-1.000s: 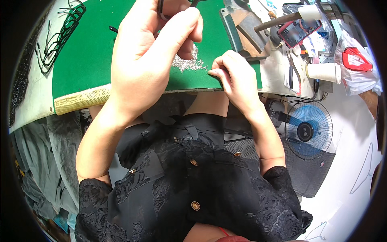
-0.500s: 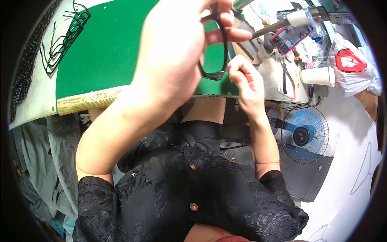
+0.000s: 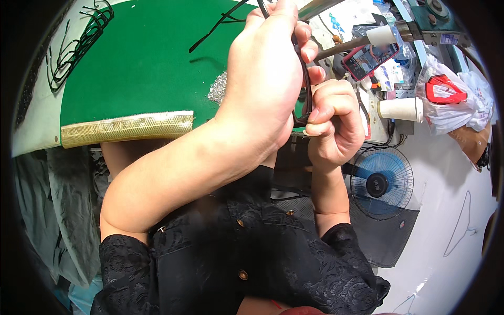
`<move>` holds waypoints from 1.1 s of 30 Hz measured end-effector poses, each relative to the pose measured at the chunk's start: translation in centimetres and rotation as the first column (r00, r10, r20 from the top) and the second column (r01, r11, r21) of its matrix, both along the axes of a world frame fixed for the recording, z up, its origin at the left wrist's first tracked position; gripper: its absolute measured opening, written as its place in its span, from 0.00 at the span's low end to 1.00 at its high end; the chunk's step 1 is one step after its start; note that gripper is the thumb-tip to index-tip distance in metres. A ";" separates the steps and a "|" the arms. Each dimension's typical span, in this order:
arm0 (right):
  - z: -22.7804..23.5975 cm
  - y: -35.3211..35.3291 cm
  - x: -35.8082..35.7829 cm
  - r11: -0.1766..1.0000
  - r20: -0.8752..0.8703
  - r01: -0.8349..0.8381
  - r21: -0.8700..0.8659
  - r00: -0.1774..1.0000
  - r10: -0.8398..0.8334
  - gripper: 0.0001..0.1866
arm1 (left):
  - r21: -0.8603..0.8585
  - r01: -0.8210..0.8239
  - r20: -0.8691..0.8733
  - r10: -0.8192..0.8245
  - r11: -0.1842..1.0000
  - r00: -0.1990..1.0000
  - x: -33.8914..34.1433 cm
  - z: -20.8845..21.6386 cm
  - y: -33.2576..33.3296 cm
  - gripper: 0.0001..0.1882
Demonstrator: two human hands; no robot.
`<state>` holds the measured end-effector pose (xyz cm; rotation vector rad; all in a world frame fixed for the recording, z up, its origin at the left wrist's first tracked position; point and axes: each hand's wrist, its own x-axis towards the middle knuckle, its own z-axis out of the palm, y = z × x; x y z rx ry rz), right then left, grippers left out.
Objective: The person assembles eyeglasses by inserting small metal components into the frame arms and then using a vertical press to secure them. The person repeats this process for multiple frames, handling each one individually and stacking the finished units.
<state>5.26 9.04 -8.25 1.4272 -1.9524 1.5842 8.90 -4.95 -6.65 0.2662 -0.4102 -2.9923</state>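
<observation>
Holding a black eyeglass frame [image 3: 303, 100] up close above the green table [image 3: 136, 68], I have my left hand [image 3: 265, 84] wrapped around its upper part, fingers closed over it, so most of the frame is hidden behind that hand. Its long axis runs nearly straight up and down between my two hands, the top end pointing away from me toward the far edge of the table. My right hand [image 3: 333, 123] sits just below and to the right, curled shut, pinching the frame's lower end.
</observation>
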 end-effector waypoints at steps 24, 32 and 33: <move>-0.7 -0.2 0.1 0.995 0.222 -0.072 -0.074 0.971 0.087 0.08 | -0.011 -0.056 0.007 0.057 0.998 0.998 -1.1 -0.7 0.8 0.14; -0.5 -0.3 1.3 0.989 0.445 -0.042 -0.143 0.890 0.102 0.05 | -0.016 -0.068 0.010 0.068 0.998 0.998 -1.3 -0.7 0.7 0.14; -0.5 -0.4 1.2 0.989 0.424 -0.037 -0.140 0.901 0.094 0.05 | -0.016 -0.070 0.010 0.070 0.997 0.997 -1.4 -0.7 0.6 0.14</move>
